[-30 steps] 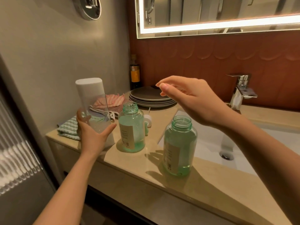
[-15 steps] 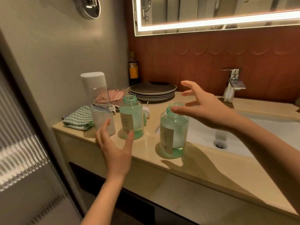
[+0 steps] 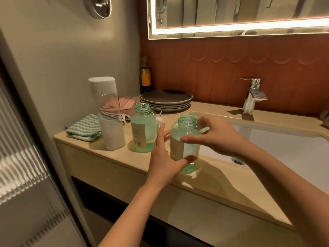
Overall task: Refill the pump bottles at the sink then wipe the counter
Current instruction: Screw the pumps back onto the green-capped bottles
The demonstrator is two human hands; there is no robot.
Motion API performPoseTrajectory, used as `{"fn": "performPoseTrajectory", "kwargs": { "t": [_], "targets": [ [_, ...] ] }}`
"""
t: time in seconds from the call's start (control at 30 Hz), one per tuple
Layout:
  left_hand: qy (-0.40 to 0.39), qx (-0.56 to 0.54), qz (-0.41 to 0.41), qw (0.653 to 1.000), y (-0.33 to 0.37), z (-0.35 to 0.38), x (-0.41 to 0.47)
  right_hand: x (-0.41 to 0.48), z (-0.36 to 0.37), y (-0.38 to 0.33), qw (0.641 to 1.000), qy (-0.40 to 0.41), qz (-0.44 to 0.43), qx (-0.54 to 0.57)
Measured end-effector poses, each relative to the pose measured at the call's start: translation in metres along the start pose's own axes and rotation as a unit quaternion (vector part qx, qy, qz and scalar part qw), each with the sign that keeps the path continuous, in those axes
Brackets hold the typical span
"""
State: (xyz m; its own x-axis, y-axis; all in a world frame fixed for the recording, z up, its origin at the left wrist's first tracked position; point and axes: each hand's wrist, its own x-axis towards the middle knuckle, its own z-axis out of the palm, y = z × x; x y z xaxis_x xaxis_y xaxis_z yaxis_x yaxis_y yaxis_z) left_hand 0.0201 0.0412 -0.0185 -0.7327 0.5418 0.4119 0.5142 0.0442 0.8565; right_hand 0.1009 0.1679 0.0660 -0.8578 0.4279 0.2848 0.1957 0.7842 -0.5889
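Two green see-through pump bottles stand uncapped on the beige counter (image 3: 124, 163), each with a little green liquid at the bottom. The left bottle (image 3: 142, 129) stands alone. Both my hands are around the right bottle (image 3: 185, 145) at the sink's left edge. My left hand (image 3: 163, 163) cups its lower left side, thumb across the front. My right hand (image 3: 215, 138) holds its upper right side, thumb in front and fingers behind the neck. A tall clear refill container (image 3: 111, 122) with a white cap stands left of the bottles.
A folded green cloth (image 3: 83, 130) and pink cloths (image 3: 122, 103) lie at the counter's left end. Stacked grey plates (image 3: 165, 100) and a dark bottle (image 3: 146, 75) sit at the back. A white pump head (image 3: 159, 120) peeks between the bottles. The sink (image 3: 284, 145) and faucet (image 3: 252, 93) are on the right.
My left hand let go of the clear container and moved right to the right bottle. My right hand came down from above and closed on the same bottle.
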Motion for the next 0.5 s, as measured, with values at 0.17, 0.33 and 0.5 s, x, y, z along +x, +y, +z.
{"fn": "performPoseTrajectory", "kwargs": {
  "t": [0.17,0.33,0.5],
  "targets": [
    [0.028,0.031,0.016,0.999,-0.011,0.001,0.005,0.005,0.014,-0.008,1.0,0.018,-0.006,-0.008],
    [0.069,0.09,0.026,0.993,-0.018,0.0,0.005,0.007,0.019,-0.01,0.999,-0.021,-0.03,-0.01],
    [0.089,0.141,0.027,0.986,-0.02,0.004,0.004,0.025,0.016,0.004,0.978,-0.019,-0.019,0.209]
  ]
}}
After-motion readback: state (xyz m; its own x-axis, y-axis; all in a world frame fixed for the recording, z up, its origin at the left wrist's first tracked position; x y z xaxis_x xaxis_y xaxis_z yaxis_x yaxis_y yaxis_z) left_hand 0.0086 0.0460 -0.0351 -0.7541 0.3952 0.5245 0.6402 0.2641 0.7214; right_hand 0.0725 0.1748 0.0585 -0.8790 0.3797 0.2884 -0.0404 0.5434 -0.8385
